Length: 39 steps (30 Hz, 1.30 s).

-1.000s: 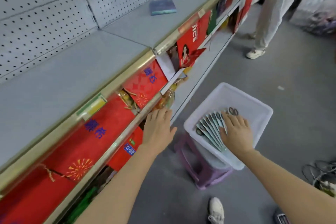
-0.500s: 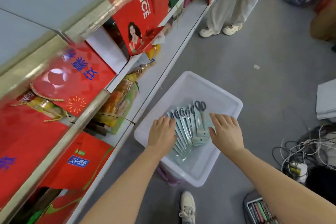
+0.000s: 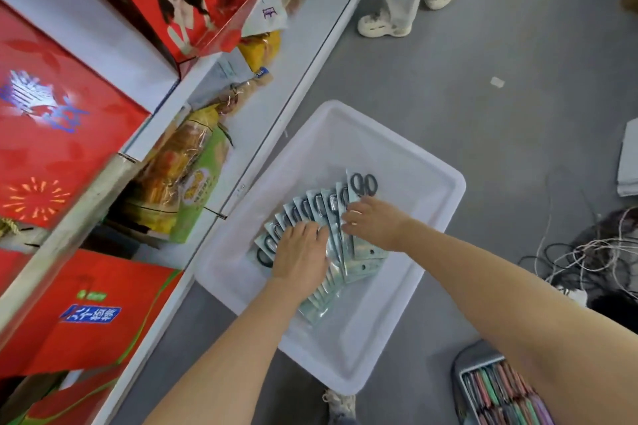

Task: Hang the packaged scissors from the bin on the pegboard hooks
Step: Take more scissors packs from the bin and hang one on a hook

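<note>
Hands in white bin [image 3: 428, 183]: left hand [image 3: 300, 252] flat on fanned scissor packs [image 3: 359, 248]; right hand [image 3: 376, 221], at two o'clock, fingertips curled onto a pack, grip unclear.

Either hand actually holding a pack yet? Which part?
Cannot tell. Left hand lies on the fanned pale-green scissor packs in the white plastic bin; right hand fingers the rightmost pack's middle.

A single head-worn camera looks steeply down, close above the white bin [image 3: 428, 217]; shelving, probably, left of the bin.
</note>
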### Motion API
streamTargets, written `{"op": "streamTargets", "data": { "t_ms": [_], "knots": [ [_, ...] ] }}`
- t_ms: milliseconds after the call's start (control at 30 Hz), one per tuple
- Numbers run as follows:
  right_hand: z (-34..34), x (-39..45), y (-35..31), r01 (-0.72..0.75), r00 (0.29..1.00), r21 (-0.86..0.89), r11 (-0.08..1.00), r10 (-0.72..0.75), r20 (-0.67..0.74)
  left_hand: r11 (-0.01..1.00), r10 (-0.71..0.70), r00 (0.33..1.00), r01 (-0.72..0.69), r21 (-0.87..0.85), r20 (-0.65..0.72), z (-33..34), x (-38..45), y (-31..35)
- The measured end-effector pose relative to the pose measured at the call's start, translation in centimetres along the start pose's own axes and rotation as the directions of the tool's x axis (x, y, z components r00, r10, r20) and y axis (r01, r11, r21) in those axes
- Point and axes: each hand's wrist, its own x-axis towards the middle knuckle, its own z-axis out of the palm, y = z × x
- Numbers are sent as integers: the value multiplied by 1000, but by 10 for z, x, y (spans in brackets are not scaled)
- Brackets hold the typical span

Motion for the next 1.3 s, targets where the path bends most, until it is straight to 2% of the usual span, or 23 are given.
{"op": "streamTargets", "data": {
  "t_ms": [67,200,400,500,600,700,767,833,933,1067,1133,1200,1300],
  "knots": [
    [-1,10,9,77,997,-119,990,-77,7,1000,7,1000,-7,-1,1,7,0,-3],
    [3,20,18,178,975,-272,946,-206,-77,999,36,999,-37,-9,-4,17,4,-10],
    [12,23,23,239,914,-232,943,-299,-274,997,77,997,-77,-29,-12,20,24,-21],
    [7,22,29,265,893,-207,942,-320,-316,994,86,995,-89,-61,-44,20,41,-18],
    [2,5,45,317,876,-133,939,-343,-340,983,-17,998,4,-181,-67,24,58,-5],
    [-15,-22,64,343,849,-54,938,-334,-409,935,-169,986,162,-316,6,26,69,24],
    [-31,-38,72,355,834,-93,930,-360,-419,905,-263,960,278,-323,92,23,76,46],
    [-43,-45,73,367,823,-117,923,-381,-422,888,-352,922,384,-252,163,28,83,64],
    [-47,-51,70,370,833,-68,927,-363,-417,856,-477,875,484,-180,86,37,94,75],
    [-39,-57,60,316,902,16,948,-296,-314,838,-477,864,502,-214,160,45,100,71],
    [-34,-56,54,265,932,56,963,-241,-271,789,-482,859,512,-340,176,42,97,63],
    [-33,-52,50,181,952,148,972,-135,-276,681,-445,864,497,-538,235,31,88,47],
    [-51,-36,37,104,962,342,934,-7,-274,567,-239,934,357,-742,267,-6,59,9]
  ]
}}
